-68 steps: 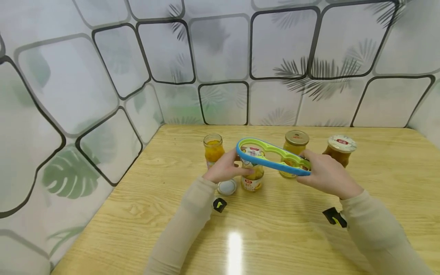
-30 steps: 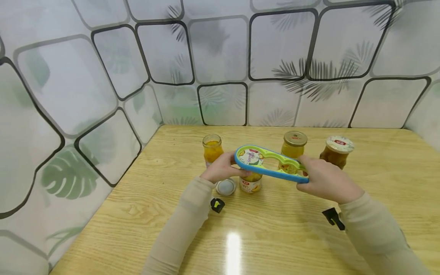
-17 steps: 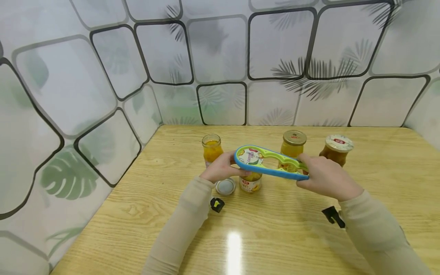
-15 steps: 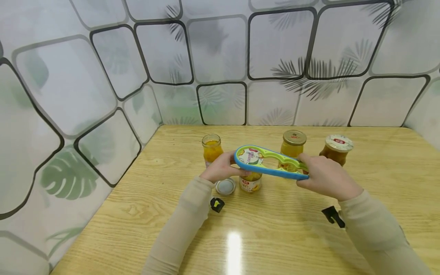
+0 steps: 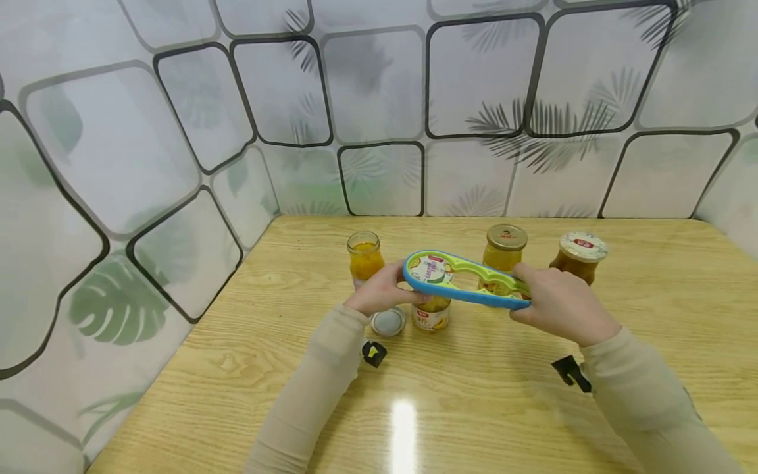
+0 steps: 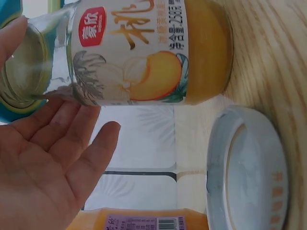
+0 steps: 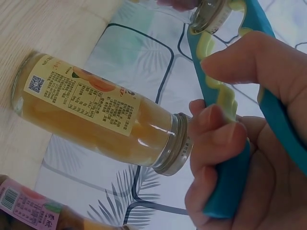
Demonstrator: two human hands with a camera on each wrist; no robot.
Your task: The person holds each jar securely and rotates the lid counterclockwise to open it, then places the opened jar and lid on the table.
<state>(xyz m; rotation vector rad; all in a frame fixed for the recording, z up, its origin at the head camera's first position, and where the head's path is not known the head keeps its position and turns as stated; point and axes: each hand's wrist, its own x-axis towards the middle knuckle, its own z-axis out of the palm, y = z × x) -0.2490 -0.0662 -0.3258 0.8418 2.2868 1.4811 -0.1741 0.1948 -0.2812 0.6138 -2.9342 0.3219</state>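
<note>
Nearest, a streak of light (image 5: pixel 404 434) shines on the wooden table (image 5: pixel 491 415); the left sleeve (image 5: pixel 322 382) and the right sleeve (image 5: pixel 645 388) reach in from either side, a small black device (image 5: pixel 374 353) showing by the left cuff and another black piece (image 5: pixel 571 374) by the right cuff; a little farther off, a loose lid (image 5: pixel 387 322) lies upturned on the table, just left of the peach jar (image 5: pixel 431 320); that jar stands upright, its printed cap (image 5: pixel 430 269) within the rounded left end of a blue-and-green opener (image 5: pixel 474 293); the left hand (image 5: pixel 381 289) holds the jar about its neck, thumb on the near side and fingers behind, the hand only partly curled; the right hand (image 5: pixel 565 303) is closed firmly around the handle end of the opener, which lies across from left to right above the table.

Beyond, an open jar of orange fruit (image 5: pixel 366 263) stands at far left, behind the left hand; a yellow jar (image 5: pixel 503 259) with a gold top stands behind the opener; a brown jar (image 5: pixel 573 266) with a white patterned top stands farther right, partly hidden by the right hand; farthest is the wall (image 5: pixel 379 85), patterned with rounded frames and leaves.
</note>
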